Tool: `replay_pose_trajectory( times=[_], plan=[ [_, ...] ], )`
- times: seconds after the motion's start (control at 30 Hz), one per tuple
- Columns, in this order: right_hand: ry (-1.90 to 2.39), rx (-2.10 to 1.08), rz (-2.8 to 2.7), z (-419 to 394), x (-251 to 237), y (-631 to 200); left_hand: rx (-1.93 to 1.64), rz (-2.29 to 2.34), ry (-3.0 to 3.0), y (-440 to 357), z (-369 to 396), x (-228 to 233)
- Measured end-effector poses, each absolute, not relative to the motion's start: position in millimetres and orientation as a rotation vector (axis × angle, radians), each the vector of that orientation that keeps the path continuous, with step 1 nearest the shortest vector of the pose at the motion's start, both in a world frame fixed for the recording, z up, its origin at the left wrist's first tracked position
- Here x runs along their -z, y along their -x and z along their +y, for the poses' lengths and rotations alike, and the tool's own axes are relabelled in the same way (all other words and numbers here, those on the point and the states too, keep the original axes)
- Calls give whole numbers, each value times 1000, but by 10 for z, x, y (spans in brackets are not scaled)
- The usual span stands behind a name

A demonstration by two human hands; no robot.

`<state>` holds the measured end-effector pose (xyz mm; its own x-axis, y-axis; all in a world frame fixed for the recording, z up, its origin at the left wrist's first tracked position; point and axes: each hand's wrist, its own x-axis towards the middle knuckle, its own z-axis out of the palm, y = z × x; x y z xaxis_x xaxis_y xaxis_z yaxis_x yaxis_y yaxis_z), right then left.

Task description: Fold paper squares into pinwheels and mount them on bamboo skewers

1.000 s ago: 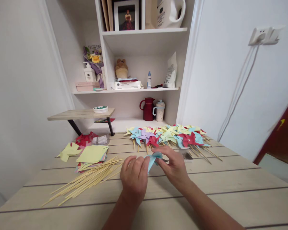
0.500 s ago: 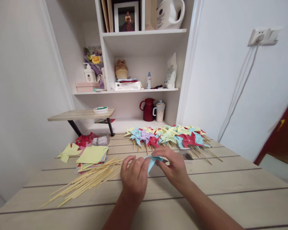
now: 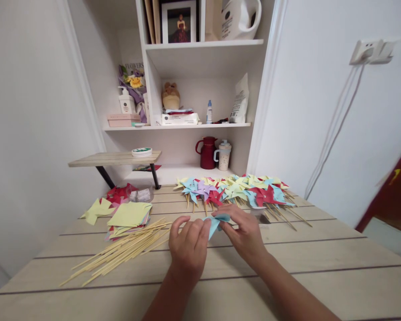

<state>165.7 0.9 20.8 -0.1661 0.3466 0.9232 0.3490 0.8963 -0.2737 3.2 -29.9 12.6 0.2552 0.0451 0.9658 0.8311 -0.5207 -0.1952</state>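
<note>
A light-blue paper pinwheel [image 3: 214,224], partly folded, is held above the table between both hands. My left hand [image 3: 189,245] grips its left side with curled fingers, which hide part of the paper. On the other side, my right hand [image 3: 242,229] pinches the paper between thumb and fingers, where a blue flap curls up. Left of my left hand lies a loose bundle of thin wooden sticks [image 3: 123,252]. Beyond my hands, several finished pinwheels [image 3: 234,191] in red, yellow, blue and purple lie on their sticks in a pile.
A stack of coloured paper squares [image 3: 129,215] lies behind the sticks, beside a yellow paper pinwheel [image 3: 97,210] and red paper pieces [image 3: 120,193]. Nearby is a clear container [image 3: 141,195]. A small raised wooden stand [image 3: 113,159] and white shelves [image 3: 200,47] border the table's [image 3: 307,285] far side.
The blue paper flap near my right hand has turned so more of its face shows. My hands keep hold of it in nearly the same place; the view has shifted slightly.
</note>
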Motion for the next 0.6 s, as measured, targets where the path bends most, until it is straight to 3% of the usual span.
replay_pose_trajectory(
  times=[0.6],
  plan=[
    [532,-57,-1805,-7,-212,-1655,1382,-843,1800,-56,-305,-159]
  ],
)
